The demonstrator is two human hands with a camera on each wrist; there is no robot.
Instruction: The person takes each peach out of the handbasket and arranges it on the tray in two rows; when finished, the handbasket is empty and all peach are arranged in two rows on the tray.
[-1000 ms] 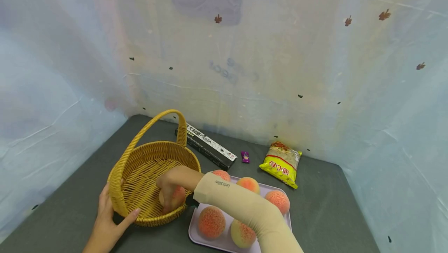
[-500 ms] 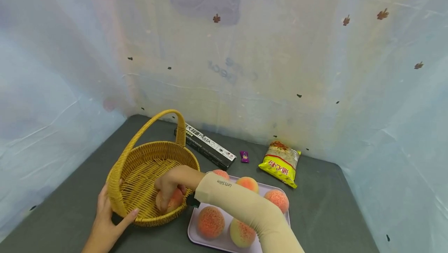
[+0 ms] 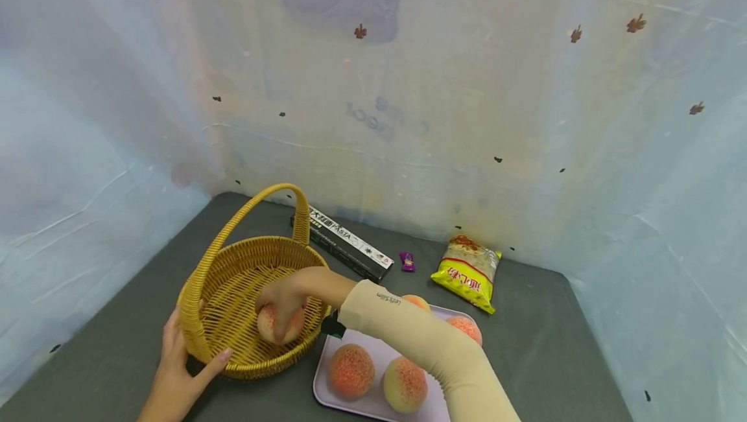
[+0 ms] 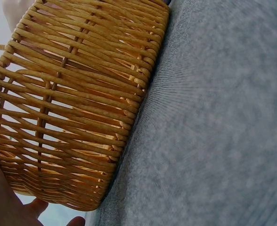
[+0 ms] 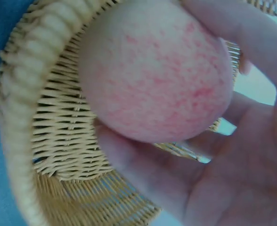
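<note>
A yellow wicker basket with a tall arched handle stands at the left of the table. My left hand holds its near left side, thumb at the rim and fingers along the outer wall. In the left wrist view the woven wall of the basket fills much of the picture. My right hand reaches inside the basket and grips a peach. Up close in the right wrist view, fingers and thumb curl round this pink-speckled peach, with the basket's weave behind it.
A lilac tray beside the basket bears several peaches, partly hidden by the right sleeve. Behind lie a black pasta box, a small purple-wrapped sweet and a yellow food packet.
Inside the basket, the right hand and the peach have shifted slightly away from the near rim. The left hand keeps its place on the basket.
</note>
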